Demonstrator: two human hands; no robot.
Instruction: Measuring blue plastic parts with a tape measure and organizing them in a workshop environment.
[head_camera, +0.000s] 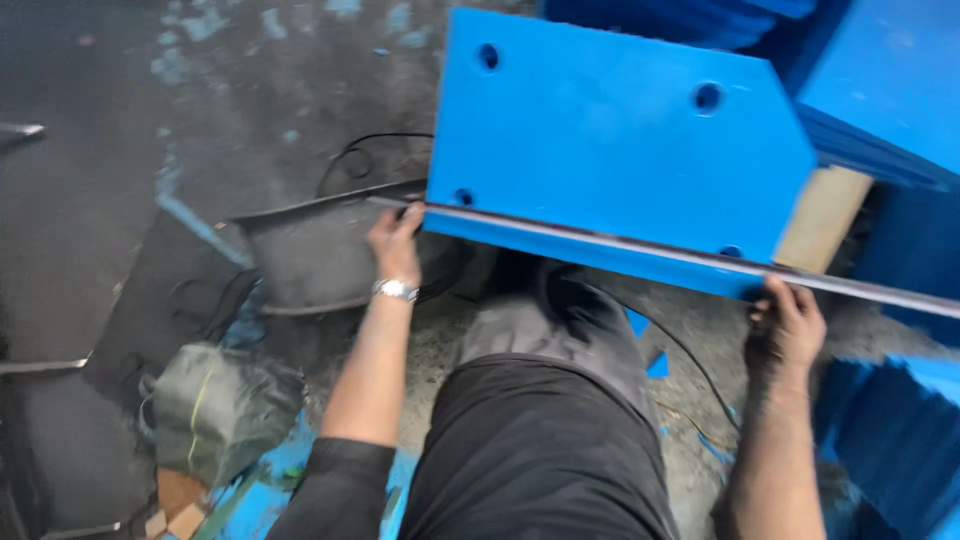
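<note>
**Asker:** Hands first: where are they, and what do they hold?

**Me:** Both hands are on a blue panel (610, 150), a flat plate with one corner cut off and round holes near its edges. It stands tilted ahead of me, above my knees. My left hand (395, 245) grips its lower left corner, fingers curled over the edge. My right hand (785, 325) is clamped on the lower right edge from beneath, fingers wrapped up around it.

**Asker:** Which way does the panel run?

**Me:** Its long axis runs left to right across my view, dropping slightly toward the right. A thin grey bar (700, 258) lies along the bottom edge on the same line and passes on beyond my right hand. I cannot tell whether the bar is joined to the panel.

**Asker:** Which hand is nearer to it?

**Me:** Neither; both touch it. My left arm reaches out almost straight, a watch (395, 290) on the wrist. My right arm comes up from below, elbow low.

**Asker:** What else is around?

**Me:** A dark tub (310, 260) sits just left of my left hand. More blue panels (890, 80) are stacked to the right. A green bundle (215, 410) lies on the floor (100, 200), low on the left.
</note>
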